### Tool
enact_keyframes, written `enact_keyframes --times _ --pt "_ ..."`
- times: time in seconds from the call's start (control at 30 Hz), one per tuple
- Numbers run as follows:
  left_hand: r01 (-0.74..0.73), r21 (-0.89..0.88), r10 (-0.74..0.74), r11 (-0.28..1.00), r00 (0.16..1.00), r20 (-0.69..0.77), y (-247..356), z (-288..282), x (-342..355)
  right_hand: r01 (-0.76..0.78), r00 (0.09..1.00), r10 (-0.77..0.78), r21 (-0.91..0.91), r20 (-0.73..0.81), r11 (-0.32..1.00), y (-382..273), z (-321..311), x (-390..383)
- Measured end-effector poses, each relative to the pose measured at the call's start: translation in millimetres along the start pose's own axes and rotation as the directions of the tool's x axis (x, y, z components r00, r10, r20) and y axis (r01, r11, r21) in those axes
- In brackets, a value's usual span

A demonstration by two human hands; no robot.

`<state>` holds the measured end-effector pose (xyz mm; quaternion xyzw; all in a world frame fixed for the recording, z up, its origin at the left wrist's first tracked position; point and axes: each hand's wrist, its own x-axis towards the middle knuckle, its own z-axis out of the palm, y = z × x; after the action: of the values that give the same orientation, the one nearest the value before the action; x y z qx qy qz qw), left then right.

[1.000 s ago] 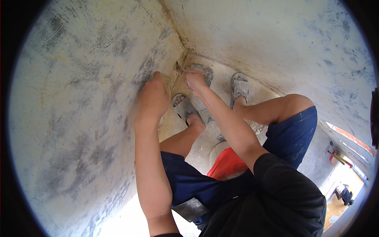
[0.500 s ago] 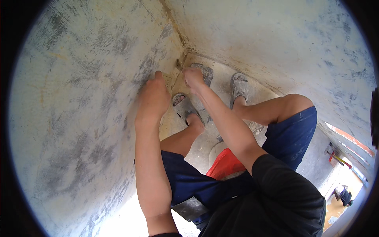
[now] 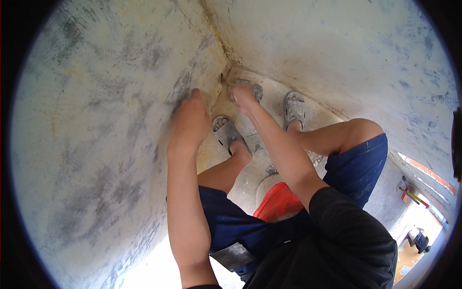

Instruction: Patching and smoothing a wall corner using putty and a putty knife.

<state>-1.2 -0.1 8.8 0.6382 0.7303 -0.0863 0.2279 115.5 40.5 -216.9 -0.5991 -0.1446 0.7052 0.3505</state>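
My left hand (image 3: 191,119) is at the lower part of the mottled left wall (image 3: 106,125), its back toward me. One digit points up; the other fingers are curled and partly hidden, and anything in them cannot be made out. Close to the corner, just above the floor, my right hand (image 3: 244,96) is closed in a fist. What it grips, if anything, is too small or hidden to name. A small dark spot (image 3: 222,77) shows at the wall's foot beyond it; I cannot tell whether it touches the hand.
My feet, in dusty grey sandals (image 3: 295,108), stand on the stained floor. A second wall (image 3: 337,53) meets the first at the corner. Something red (image 3: 276,202) lies between my legs above a pale rounded object. A red and yellow tool (image 3: 414,197) is at far right.
The whole view has shifted slightly, so the corner sits a little further right. My right hand has drawn back slightly from the corner; my left hand stays by the wall.
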Motion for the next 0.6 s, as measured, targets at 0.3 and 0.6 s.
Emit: enact_keyframes --times 0.3,0.6 --pt "-0.042 -0.048 0.040 0.998 0.998 -0.043 14.0 1.0 1.6 0.038 0.999 -0.039 0.025 0.036 0.999 17.4 -19.9 39.9" --pt "-0.032 -0.080 0.030 0.996 0.999 -0.035 7.3 -0.5 6.6 -0.034 0.999 0.036 0.054 -0.031 0.998 6.4 -20.1 44.8"
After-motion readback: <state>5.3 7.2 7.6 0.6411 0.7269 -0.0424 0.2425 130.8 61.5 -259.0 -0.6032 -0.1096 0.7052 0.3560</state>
